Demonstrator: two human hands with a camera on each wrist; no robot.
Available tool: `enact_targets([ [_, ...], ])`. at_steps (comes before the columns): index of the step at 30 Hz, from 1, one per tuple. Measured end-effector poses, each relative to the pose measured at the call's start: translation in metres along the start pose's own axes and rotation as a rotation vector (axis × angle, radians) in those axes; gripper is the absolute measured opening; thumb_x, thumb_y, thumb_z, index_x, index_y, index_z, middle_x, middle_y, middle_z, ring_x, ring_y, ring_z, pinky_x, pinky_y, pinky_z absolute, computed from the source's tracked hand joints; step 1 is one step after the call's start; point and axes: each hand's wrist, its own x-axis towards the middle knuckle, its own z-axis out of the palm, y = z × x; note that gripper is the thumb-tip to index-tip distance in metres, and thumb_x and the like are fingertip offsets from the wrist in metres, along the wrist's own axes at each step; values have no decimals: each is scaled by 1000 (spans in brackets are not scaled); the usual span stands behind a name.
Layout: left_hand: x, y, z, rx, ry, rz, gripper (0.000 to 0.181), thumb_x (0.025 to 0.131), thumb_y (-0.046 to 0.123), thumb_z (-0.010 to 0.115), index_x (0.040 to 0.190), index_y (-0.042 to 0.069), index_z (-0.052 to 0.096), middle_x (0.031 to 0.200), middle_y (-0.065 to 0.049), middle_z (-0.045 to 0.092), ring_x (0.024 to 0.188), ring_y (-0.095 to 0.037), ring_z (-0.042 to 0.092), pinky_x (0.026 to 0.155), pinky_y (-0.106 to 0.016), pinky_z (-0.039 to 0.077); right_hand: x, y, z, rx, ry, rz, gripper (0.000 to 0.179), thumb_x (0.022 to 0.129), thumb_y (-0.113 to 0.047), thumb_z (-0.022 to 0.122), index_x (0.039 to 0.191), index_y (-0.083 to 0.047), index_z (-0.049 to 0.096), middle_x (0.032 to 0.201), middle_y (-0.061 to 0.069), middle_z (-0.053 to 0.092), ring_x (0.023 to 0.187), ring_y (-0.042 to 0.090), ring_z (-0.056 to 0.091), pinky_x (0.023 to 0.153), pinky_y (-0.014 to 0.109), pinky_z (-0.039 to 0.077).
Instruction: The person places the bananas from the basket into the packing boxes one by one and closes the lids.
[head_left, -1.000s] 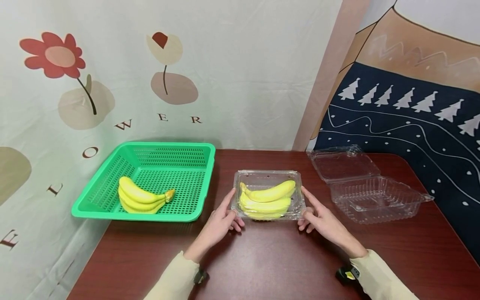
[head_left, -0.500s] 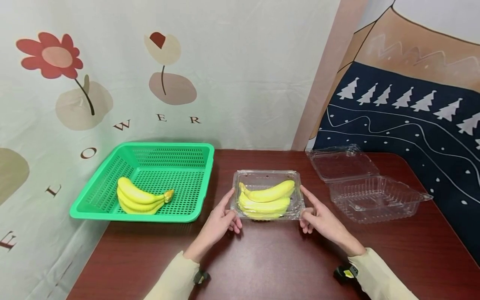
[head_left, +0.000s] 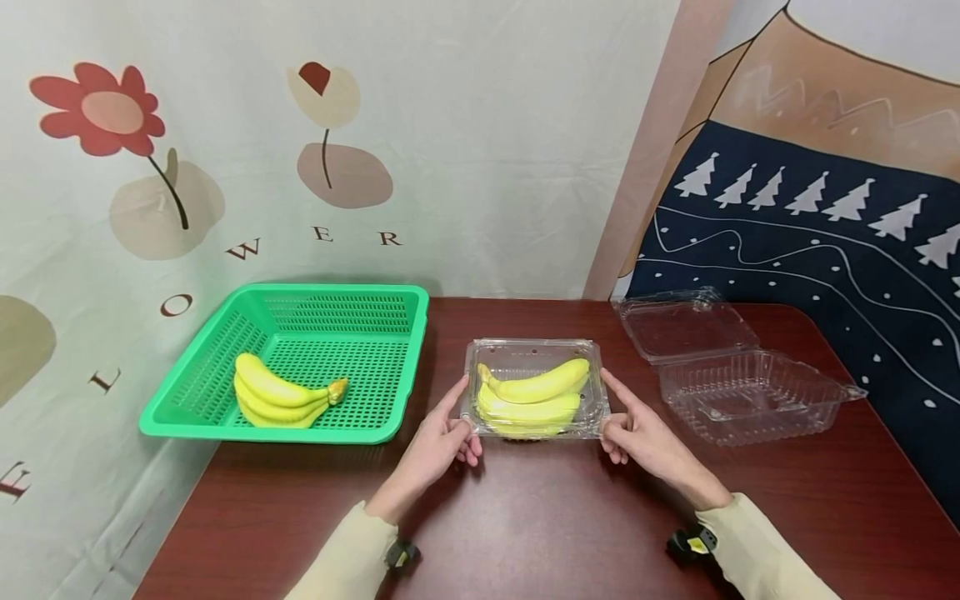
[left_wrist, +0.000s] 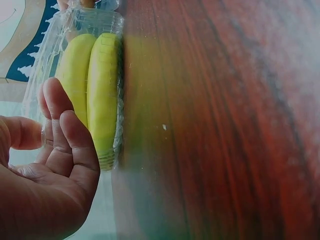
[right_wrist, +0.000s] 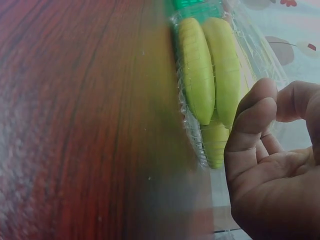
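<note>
A clear plastic clamshell container (head_left: 536,348) with its lid down stands at the middle of the table, a bunch of bananas (head_left: 528,407) inside. My left hand (head_left: 441,437) holds its left side, index finger stretched along the edge and thumb at the near corner. On the opposite side my right hand (head_left: 637,437) grips it the same way, thumb at the near right corner. Through the ribbed wall, yellow bananas (left_wrist: 103,95) show beside the curled fingers in the left wrist view. The right wrist view also shows bananas (right_wrist: 197,70), with the thumb and fingers close to the container.
To the left stands a green perforated basket (head_left: 375,367) holding another banana bunch (head_left: 281,396). A second clear clamshell container (head_left: 750,400) lies with its lid raised at the right. Fabric backdrops hang behind the dark red table (head_left: 525,533).
Both hands stay at the sides of the container, which keeps its place. Only a slight shift of the head view shows.
</note>
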Motion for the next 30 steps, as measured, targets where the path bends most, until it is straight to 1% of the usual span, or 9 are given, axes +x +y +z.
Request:
enact_targets([
  [4, 0, -1, -1, 17, -2, 3, 77, 95, -7, 46, 166, 10, 19, 70, -14, 67, 58, -20, 66, 61, -30, 58, 1, -1, -2, -5, -19, 5, 87, 93, 11, 52, 165, -2, 5, 67, 5, 59, 55, 11, 56, 50, 26, 50],
  [10, 1, -2, -2, 47, -7, 12, 79, 95, -7, 46, 166, 11, 19, 68, -12, 67, 58, -19, 66, 60, -28, 57, 1, -3, -3, -32, -31, 52, 87, 95, 9, 53, 166, -5, 4, 68, 7, 59, 56, 12, 56, 52, 26, 51],
  [15, 2, -2, -3, 50, -20, 16, 80, 95, -7, 48, 167, 11, 18, 67, -12, 67, 57, -19, 66, 59, -27, 57, 2, -5, -4, -48, -42, 80, 88, 95, 7, 54, 166, -6, 3, 70, 9, 59, 57, 14, 56, 53, 26, 51],
  [19, 2, -2, -3, 51, -19, 14, 80, 95, -8, 49, 167, 11, 19, 66, -13, 66, 56, -19, 65, 59, -28, 57, 2, -4, -3, -55, -30, 82, 88, 95, 8, 54, 167, -7, 5, 69, 9, 58, 56, 14, 56, 52, 26, 51],
  [22, 2, -4, -2, 60, 11, 9, 79, 95, -7, 49, 166, 14, 23, 66, -12, 66, 55, -20, 66, 59, -29, 58, 2, -3, 0, -83, -4, 70, 85, 95, 8, 51, 167, -8, 7, 69, 8, 59, 56, 15, 57, 52, 28, 52],
  [25, 1, -5, -1, 95, 49, 7, 76, 96, -5, 48, 166, 16, 26, 66, -12, 67, 57, -22, 68, 60, -31, 59, 1, -2, 2, -144, 39, 62, 83, 95, 7, 50, 167, -10, 13, 70, 7, 61, 59, 19, 60, 54, 31, 54],
  [28, 1, -4, -1, 180, 79, 24, 73, 97, -1, 50, 165, 17, 29, 69, -10, 69, 61, -22, 69, 60, -34, 59, 0, -2, 2, -242, 108, 60, 79, 95, 3, 55, 166, -12, 23, 78, 6, 63, 64, 20, 62, 56, 32, 55],
  [30, 0, -4, -2, 258, 105, 41, 70, 98, 2, 51, 164, 18, 33, 73, -9, 69, 62, -22, 68, 59, -36, 59, -1, -3, 1, -314, 158, 50, 76, 94, 0, 58, 164, -12, 31, 86, 6, 64, 71, 18, 63, 59, 30, 55],
])
